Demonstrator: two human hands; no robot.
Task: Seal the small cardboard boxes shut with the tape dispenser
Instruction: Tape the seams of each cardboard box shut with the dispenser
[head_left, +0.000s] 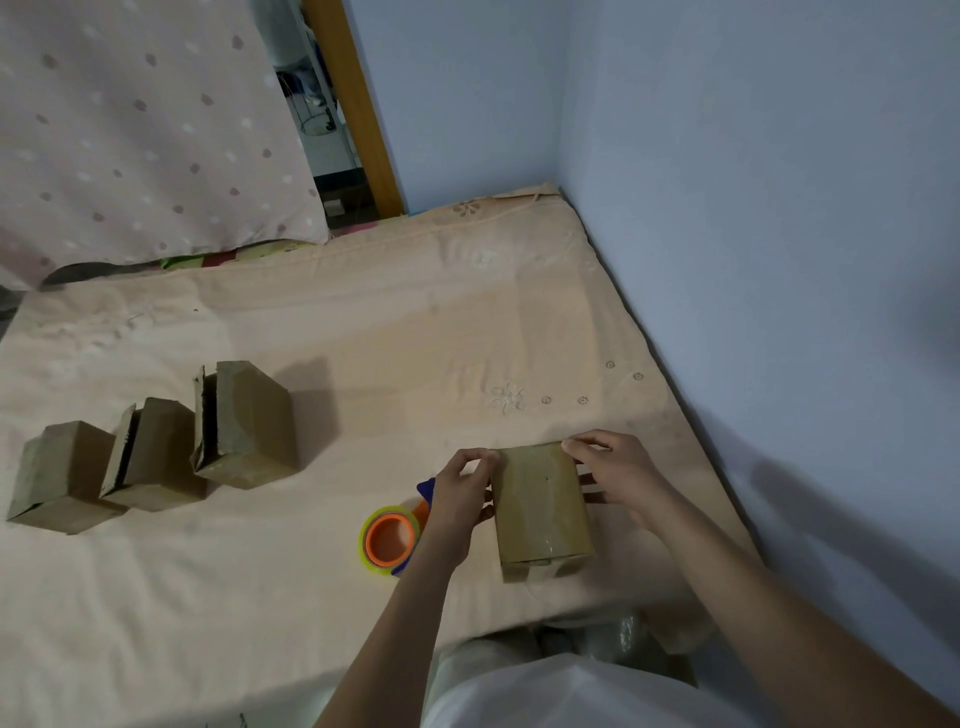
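The small brown cardboard box (540, 506) sits on the peach-coloured quilted bed cover (363, 338) between the two hands, its closed top face turned up with a glossy strip of clear tape running along it and folding down over the near end. The left hand (460, 501) is against the box's left side, its fingers curled so that thumb and fingertips pinch the far left corner of the top. The right hand (618, 475) is on the opposite side, with its curled fingers gripping the far right corner; how its lower fingers meet the box's side wall is hard to make out, since the box hides part of them.

Just behind and below the left hand, partly covered by the wrist, lies the tape dispenser with an orange core, a roll of clear yellowish tape and a blue handle (392, 538); it rests on the bed cover, close beside the box but not touching it as far as can be seen.

Well to the left of the left hand stand three more brown cardboard boxes (156, 452) in a slanting row, close together, each with a flap on its left side standing ajar. Beyond the hands a pale blue wall (727, 156) borders the bed on the right, and a pink dotted cloth (140, 130) hangs at the far left.
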